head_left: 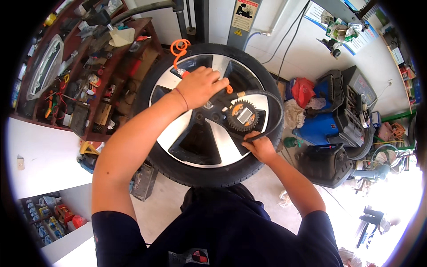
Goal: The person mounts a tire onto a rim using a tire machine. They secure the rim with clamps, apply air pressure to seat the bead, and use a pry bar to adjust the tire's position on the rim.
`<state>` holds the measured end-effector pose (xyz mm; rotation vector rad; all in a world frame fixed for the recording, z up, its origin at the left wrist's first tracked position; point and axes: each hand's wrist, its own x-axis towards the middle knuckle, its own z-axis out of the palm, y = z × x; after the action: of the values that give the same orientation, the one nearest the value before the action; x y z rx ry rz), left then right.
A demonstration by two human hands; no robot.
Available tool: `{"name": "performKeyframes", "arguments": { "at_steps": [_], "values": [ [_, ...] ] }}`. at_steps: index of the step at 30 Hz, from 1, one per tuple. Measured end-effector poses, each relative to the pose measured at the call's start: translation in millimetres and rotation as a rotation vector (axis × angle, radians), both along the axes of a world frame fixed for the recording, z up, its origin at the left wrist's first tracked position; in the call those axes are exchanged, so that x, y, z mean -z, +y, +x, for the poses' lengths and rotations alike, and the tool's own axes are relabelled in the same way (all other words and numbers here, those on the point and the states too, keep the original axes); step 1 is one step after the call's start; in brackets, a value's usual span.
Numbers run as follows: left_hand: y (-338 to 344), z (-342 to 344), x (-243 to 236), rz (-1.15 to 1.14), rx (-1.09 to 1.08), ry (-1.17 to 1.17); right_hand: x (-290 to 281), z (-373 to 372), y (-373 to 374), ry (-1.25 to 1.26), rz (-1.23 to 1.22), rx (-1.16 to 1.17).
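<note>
A car wheel lies before me, its black tyre (209,178) around a silver and black alloy rim (171,129). Over the rim, my left hand (202,89) is wrapped round the handle of a tyre inflator, whose round gauge (243,116) has a toothed black guard and a small display. From its handle an orange coiled air hose (179,48) runs up past the tyre's far edge. A black rubber hose (279,104) loops from the inflator round to my right hand (261,149). My right fingers pinch that hose's end near the rim's right edge; its tip is hidden.
On the left stands a dark red shelf (144,29) crowded with tools. A grey post (243,26) with a warning sign rises behind the wheel. To the right are a blue and black machine (322,127), a red bag (304,91) and a black case (322,164).
</note>
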<state>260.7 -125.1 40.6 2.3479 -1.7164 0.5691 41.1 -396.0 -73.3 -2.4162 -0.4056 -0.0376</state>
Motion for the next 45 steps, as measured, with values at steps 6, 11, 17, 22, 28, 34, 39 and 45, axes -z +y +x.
{"name": "performKeyframes", "arguments": {
  "at_steps": [6,11,17,22,28,34,39,45],
  "values": [
    [5,-8,5,-0.065,-0.017,-0.065,1,0,-2,0.003,0.016,0.006],
    [7,-7,9,-0.047,-0.024,-0.059,3,0,-2,-0.026,0.023,-0.011],
    [7,-10,8,-0.061,-0.018,-0.075,-1,0,1,-0.019,0.039,0.002],
    [6,-13,8,-0.067,-0.03,-0.107,0,0,1,-0.054,0.024,-0.013],
    [7,-14,11,-0.099,-0.023,-0.118,4,0,-1,-0.058,0.021,-0.018],
    [7,-14,13,-0.102,-0.019,-0.106,6,0,-1,-0.062,0.022,-0.021],
    [7,-15,13,-0.101,-0.026,-0.097,5,0,-1,-0.051,0.031,-0.011],
    [5,-19,15,-0.042,-0.062,-0.044,4,0,0,-0.055,0.023,-0.017]
  ]
}}
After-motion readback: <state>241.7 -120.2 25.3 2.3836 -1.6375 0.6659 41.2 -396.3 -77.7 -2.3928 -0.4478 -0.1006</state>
